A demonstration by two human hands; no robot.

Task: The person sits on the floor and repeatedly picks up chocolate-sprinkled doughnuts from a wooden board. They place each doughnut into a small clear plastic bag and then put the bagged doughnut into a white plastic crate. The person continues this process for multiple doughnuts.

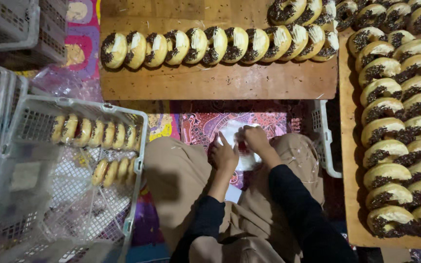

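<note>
Both of my hands meet over my lap on a small clear plastic bag (pixel 239 146) with a red mark. My left hand (pixel 223 155) pinches its left side with fingers curled. My right hand (pixel 255 138) grips its top right. I sit with tan trousers and dark sleeves. A row of ring donuts (pixel 210 46) with white icing and chocolate sprinkles stands on edge on a wooden board (pixel 210 83) ahead of me. What the bag contains is hidden by my fingers.
A second wooden board (pixel 349 160) at my right carries several more sprinkled donuts (pixel 395 131). At my left a white plastic crate (pixel 69 104), lined with clear plastic, holds bagged donuts (pixel 96 132) in two rows. More crates stand at the far left. A patterned mat lies underneath.
</note>
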